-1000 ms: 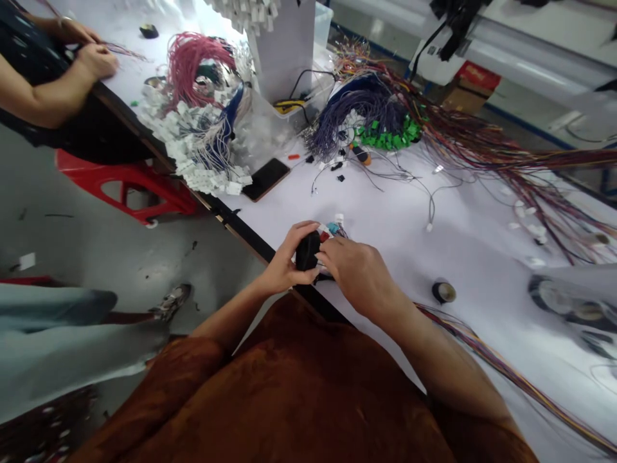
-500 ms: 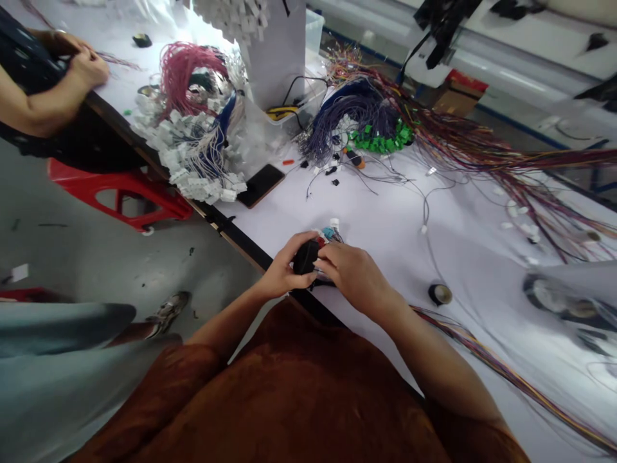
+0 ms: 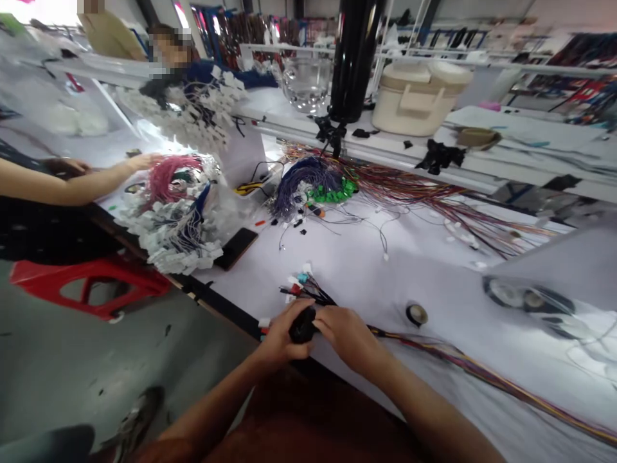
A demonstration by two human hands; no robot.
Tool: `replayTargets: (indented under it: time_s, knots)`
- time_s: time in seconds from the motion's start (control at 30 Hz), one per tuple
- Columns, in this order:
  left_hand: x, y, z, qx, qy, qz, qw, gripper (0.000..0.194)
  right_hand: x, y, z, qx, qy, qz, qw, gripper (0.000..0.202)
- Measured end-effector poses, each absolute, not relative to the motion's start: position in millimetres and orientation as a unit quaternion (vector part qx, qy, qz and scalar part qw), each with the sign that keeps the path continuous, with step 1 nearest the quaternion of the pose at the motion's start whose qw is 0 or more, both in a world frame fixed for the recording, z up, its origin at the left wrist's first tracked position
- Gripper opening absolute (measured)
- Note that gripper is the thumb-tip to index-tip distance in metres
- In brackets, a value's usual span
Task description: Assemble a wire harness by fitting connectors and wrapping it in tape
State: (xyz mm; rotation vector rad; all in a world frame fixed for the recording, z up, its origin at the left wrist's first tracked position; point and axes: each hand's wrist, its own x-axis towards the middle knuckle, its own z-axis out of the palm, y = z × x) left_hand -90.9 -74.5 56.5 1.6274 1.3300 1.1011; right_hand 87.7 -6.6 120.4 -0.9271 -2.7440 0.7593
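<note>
My left hand (image 3: 282, 334) is closed around a chunky black piece (image 3: 303, 325), whose kind I cannot make out, near the table's front edge. Against its right side, the fingers of my right hand (image 3: 344, 331) are pinched together; what lies between them is hidden. Just beyond both hands, a wire harness end (image 3: 321, 290) fans out on the table with white, red and light blue connectors. The wire bundle (image 3: 434, 347) emerges past my right hand and runs off to the lower right. Another small white connector (image 3: 264, 323) shows beside my left hand.
A black tape roll (image 3: 416, 314) lies right of my hands. To the left are a phone (image 3: 236, 249) and pink wire coils (image 3: 166, 180). Purple wires with green connectors (image 3: 332, 191) lie further back. A co-worker's arm (image 3: 72, 186) reaches in beside a red stool (image 3: 87, 286).
My view has tilted up, bringing the shelf and background into sight. The connector ends now show clear of my hands. The co-worker's arm has stretched toward the pink wires.
</note>
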Motion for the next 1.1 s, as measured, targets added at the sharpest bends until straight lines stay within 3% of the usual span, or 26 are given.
replayTargets:
  time_s: [0.3, 0.53, 0.6, 1.1]
  knots:
    - [-74, -73, 65, 0.659, 0.529, 0.398, 0.356, 0.07, 107, -19, 104, -0.321, -0.912, 0.204, 0.15, 0.021]
    - [-73, -76, 68, 0.62, 0.536, 0.435, 0.373, 0.065, 109, -36, 96, -0.372, -0.81, 0.29, 0.348, 0.011]
    - [-72, -76, 66, 0.614, 0.541, 0.441, 0.369, 0.065, 109, -44, 96, -0.372, -0.793, 0.299, 0.379, 0.017]
    - [-72, -81, 67, 0.653, 0.542, 0.445, 0.288, 0.064, 102, -62, 102, -0.404, -0.771, 0.306, 0.386, 0.01]
